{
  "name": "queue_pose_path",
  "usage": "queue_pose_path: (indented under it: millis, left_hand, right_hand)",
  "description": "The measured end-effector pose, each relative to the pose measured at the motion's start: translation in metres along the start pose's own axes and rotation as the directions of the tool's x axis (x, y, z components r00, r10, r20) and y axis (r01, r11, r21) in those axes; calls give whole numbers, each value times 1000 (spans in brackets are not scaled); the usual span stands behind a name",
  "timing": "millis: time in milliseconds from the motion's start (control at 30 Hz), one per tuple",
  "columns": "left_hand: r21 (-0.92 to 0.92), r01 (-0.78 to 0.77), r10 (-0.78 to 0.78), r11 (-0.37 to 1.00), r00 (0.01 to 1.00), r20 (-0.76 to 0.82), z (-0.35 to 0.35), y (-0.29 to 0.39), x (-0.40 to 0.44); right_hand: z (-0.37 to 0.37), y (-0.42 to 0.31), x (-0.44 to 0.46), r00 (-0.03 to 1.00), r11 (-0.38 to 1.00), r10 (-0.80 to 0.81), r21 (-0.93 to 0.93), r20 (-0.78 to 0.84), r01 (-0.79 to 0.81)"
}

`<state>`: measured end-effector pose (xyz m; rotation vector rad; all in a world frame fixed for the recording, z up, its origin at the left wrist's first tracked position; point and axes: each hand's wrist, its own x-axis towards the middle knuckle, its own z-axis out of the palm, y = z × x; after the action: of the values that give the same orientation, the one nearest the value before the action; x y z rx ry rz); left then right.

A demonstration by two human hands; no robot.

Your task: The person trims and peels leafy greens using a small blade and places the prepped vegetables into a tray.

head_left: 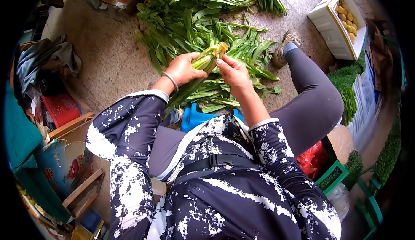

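Observation:
My left hand (185, 69) is wrapped round a head of long-leaf lettuce (206, 59), with its thumb across the pale stalks. The orange-brown cut base points up and away from me, and the leaves trail down under my left wrist. My right hand (234, 70) is closed, thumb and fingers pinching at the stalks just below the cut base. Beyond and beneath both hands, a heap of loose long green leaves and more heads (186, 32) spreads over the floor. Part of the held head is hidden by my left hand.
A blue plastic stool (196, 118) stands between my legs. At the upper right is a white foam box (325, 24) of round yellow-brown produce. A red basket (60, 109) and wooden pieces lie left; a red bag (312, 161) is on the right.

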<state>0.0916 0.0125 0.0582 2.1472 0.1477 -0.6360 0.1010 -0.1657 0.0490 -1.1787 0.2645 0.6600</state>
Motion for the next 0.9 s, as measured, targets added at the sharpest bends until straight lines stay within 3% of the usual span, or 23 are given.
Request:
queue_pose_path:
  millis: [33,100,167,267,333,400,500,567,633,700,767,800,900]
  left_hand:
    - [-40,-25,25,999,1000,12,4,-10,4]
    - [-80,-46,48,996,998,26,4,-10,5]
    - [-226,-12,44,974,990,135,6,-9,6]
    - [-270,-11,71,963,974,214,5,-15,11]
    - [-327,-23,93,945,975,200,7,-27,16]
    - [-385,-128,184,914,977,112,10,-35,20]
    - [-446,-166,216,880,974,63,6,-24,11]
    - [-382,-195,218,903,976,17,8,-15,5]
    - [-172,-134,124,976,990,-66,9,-9,1]
    - [-123,-186,172,975,978,-116,14,-20,1]
    - [253,-474,535,843,782,-318,12,-29,5]
    - [260,-473,537,842,781,-318,9,-28,3]
    - [-273,-311,242,910,935,-260,-2,-26,-4]
  right_hand:
    - [0,-3,-2,998,997,68,35,-18,-68]
    - [-3,-2,-4,999,998,43,47,-8,-43]
    - [-19,5,0,981,975,180,122,75,-188]
    - [-26,8,2,941,917,305,222,146,-332]
    - [-31,8,4,877,825,404,309,262,-473]
    - [-38,13,5,861,779,413,374,297,-503]
    - [-44,18,9,835,691,438,470,333,-550]
    - [-45,19,9,826,653,452,506,338,-564]
    - [-41,15,7,843,711,475,455,251,-536]
    - [-41,17,8,832,698,501,458,237,-551]
    - [-43,21,12,822,686,524,462,223,-562]
    - [-47,28,17,819,685,562,489,116,-540]
    - [-54,37,20,761,673,636,575,-128,-466]
